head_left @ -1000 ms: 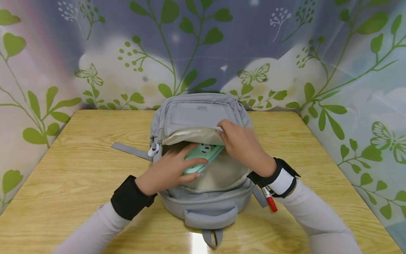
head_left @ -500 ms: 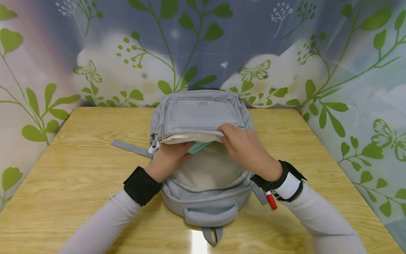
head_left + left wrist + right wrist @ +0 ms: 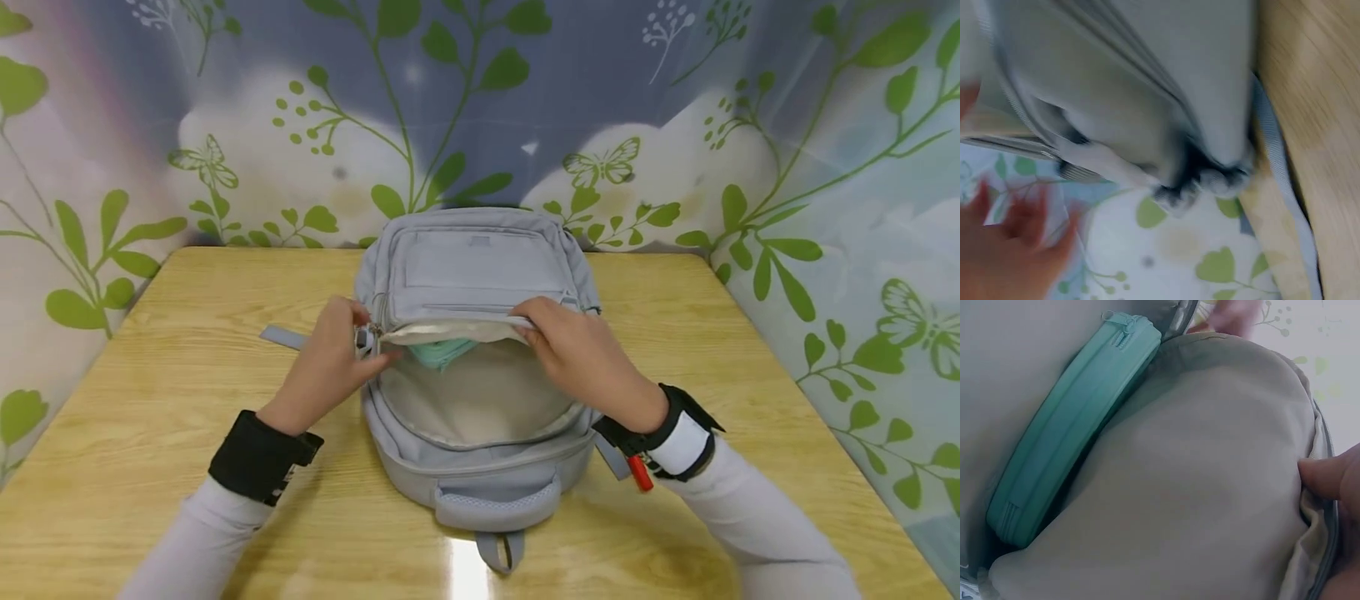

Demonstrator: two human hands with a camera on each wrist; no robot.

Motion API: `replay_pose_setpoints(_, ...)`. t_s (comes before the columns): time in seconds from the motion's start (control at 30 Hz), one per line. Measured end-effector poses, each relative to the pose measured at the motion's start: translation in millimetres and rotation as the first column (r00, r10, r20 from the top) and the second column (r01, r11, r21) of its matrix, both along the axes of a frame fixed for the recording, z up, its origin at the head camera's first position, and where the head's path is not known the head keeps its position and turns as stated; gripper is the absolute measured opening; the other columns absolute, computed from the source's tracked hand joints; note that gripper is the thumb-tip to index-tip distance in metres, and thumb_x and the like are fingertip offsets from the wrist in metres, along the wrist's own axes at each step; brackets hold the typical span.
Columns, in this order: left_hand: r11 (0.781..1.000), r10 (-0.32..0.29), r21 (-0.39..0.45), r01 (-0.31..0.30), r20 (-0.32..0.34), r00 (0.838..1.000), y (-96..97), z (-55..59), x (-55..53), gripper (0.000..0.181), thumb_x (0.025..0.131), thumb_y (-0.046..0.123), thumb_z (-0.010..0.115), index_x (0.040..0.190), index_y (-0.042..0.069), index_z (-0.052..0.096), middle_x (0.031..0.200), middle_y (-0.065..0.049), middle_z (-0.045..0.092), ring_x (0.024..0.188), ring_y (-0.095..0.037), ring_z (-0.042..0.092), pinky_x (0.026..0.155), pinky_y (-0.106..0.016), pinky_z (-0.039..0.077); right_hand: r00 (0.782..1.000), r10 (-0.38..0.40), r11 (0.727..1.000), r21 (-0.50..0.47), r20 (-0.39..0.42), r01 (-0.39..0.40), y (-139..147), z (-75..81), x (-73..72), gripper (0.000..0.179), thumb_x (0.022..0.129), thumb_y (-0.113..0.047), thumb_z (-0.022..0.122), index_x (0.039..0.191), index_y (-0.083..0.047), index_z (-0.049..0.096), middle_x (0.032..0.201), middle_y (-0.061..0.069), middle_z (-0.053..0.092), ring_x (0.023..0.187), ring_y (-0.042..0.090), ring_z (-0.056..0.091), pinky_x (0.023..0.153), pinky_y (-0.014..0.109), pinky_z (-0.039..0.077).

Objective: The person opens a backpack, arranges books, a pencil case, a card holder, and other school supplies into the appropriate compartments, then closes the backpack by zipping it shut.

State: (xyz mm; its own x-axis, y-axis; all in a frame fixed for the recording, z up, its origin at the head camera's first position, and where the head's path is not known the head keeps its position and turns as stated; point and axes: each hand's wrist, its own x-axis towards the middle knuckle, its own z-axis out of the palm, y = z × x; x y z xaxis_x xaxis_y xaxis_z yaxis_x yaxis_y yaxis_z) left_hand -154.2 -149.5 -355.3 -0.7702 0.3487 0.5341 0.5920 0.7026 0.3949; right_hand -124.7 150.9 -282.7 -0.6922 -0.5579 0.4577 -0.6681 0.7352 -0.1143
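A grey backpack (image 3: pixel 480 260) lies on the table with its compartment unzipped. My right hand (image 3: pixel 585 354) pinches the raised edge of the opening between thumb and fingers. Inside rests a mint-green zippered case (image 3: pixel 1072 434), mostly covered by the flap in the head view. My left hand (image 3: pixel 326 358) is at the left corner of the opening, near the zipper end, with thumb and fingers spread. In the left wrist view that hand (image 3: pixel 1016 244) is blurred and appears apart from the bag, holding nothing.
A red-capped marker (image 3: pixel 640 473) lies beside the bag's right side, partly behind the right wristband. Grey straps (image 3: pixel 282 337) extend from the bag over the wooden table (image 3: pixel 187 433). Leaf-patterned cloth (image 3: pixel 465 108) rises around the back and sides.
My left hand went deeper into the bag with the mint-green case, released it inside, and came out to the left. My right hand keeps hold of the flap edge, which is now lower.
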Motion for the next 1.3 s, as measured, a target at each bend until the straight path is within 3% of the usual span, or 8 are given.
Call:
replay_pose_setpoints(0.1,0.996,-0.017,-0.083,0.033,0.187,0.982,-4.6,-10.4,-10.7,0.074,0.083,0.021,0.071,0.137,-0.007,0.029,0.132,-0.028,0.036,0.122,-0.039,0.039,0.101,-0.048,0.037,0.999,0.033,0.999,0.004,-0.018,-0.032,-1.1,-2.5,1.6,0.021,0.092,-0.015,0.059,0.111,-0.007,0.058,0.098,0.006,0.066,0.068,0.014,0.061,0.057,0.030,0.049)
replay_pose_setpoints(0.23,0.988,0.009,-0.147,0.034,0.284,0.959,-7.2,-16.8,-14.3,0.058,0.093,0.012,0.054,0.142,-0.006,0.029,0.144,-0.025,0.032,0.134,-0.041,0.031,0.109,-0.052,0.030,0.989,0.142,0.986,0.087,0.030,-0.144,2.2,-13.4,7.2,0.022,0.091,-0.014,0.061,0.112,-0.008,0.057,0.114,0.006,0.062,0.075,0.013,0.063,0.063,0.027,0.052)
replay_pose_setpoints(0.5,0.975,0.095,-0.209,-0.073,0.099,0.991,-5.2,-18.4,-8.4,0.039,0.090,0.013,0.061,0.126,-0.001,0.055,0.114,-0.022,0.057,0.103,-0.037,0.055,0.086,-0.047,0.047,0.912,0.238,0.882,0.319,0.335,-0.348,13.0,-33.0,15.4,0.036,0.093,-0.030,0.059,0.121,-0.010,0.052,0.139,0.010,0.044,0.120,0.023,0.051,0.091,0.033,0.049)
replay_pose_setpoints(0.67,0.962,0.195,-0.203,-0.182,0.046,0.980,-4.7,-19.3,-5.5,0.033,0.086,0.018,0.067,0.113,0.001,0.062,0.101,-0.020,0.063,0.085,-0.036,0.056,0.078,-0.047,0.045,0.862,0.235,0.888,0.262,0.449,-0.378,6.9,-23.3,2.5,0.038,0.096,-0.037,0.050,0.124,-0.012,0.052,0.142,0.010,0.042,0.125,0.023,0.048,0.097,0.036,0.046)
replay_pose_setpoints(0.8,0.956,0.223,-0.192,-0.224,-0.025,0.974,-5.1,-20.0,-2.6,0.019,0.083,0.016,0.069,0.093,0.001,0.064,0.087,-0.015,0.062,0.074,-0.032,0.052,0.071,-0.045,0.042,0.874,0.282,0.892,0.227,0.395,-0.391,-8.2,-11.3,-15.5,0.032,0.097,-0.030,0.050,0.122,-0.010,0.054,0.139,0.011,0.044,0.124,0.024,0.049,0.098,0.036,0.045)
replay_pose_setpoints(0.97,0.961,0.151,-0.212,-0.178,-0.142,0.978,-5.8,-18.9,-0.7,0.012,0.083,0.011,0.069,0.079,0.003,0.060,0.076,-0.010,0.054,0.066,-0.026,0.049,0.061,-0.038,0.040,0.875,0.325,0.879,0.227,0.359,-0.420,-32.8,-4.5,-37.8,0.028,0.097,-0.025,0.052,0.118,-0.008,0.056,0.137,0.014,0.045,0.126,0.026,0.047,0.102,0.036,0.042)
replay_pose_setpoints(1.17,0.974,0.061,-0.212,-0.077,-0.085,0.995,-11.4,-12.7,0.2,0.011,0.084,0.011,0.069,0.077,0.007,0.062,0.072,-0.006,0.055,0.066,-0.022,0.050,0.063,-0.034,0.039,0.894,0.249,0.885,0.288,0.371,-0.366,-52.8,-12.6,-62.6,0.041,0.097,-0.025,0.052,0.132,-0.006,0.045,0.148,0.018,0.032,0.138,0.033,0.030,0.112,0.043,0.030)
replay_pose_setpoints(1.3,0.960,0.053,-0.272,-0.069,-0.068,0.996,-17.0,-8.6,3.3,0.008,0.086,0.012,0.067,0.081,0.006,0.066,0.075,-0.006,0.059,0.071,-0.024,0.054,0.066,-0.036,0.043,0.899,0.146,0.887,0.348,0.413,-0.304,-60.0,-17.7,-71.8,0.054,0.098,-0.031,0.049,0.145,-0.013,0.031,0.156,0.012,0.018,0.144,0.033,0.015,0.116,0.046,0.019)
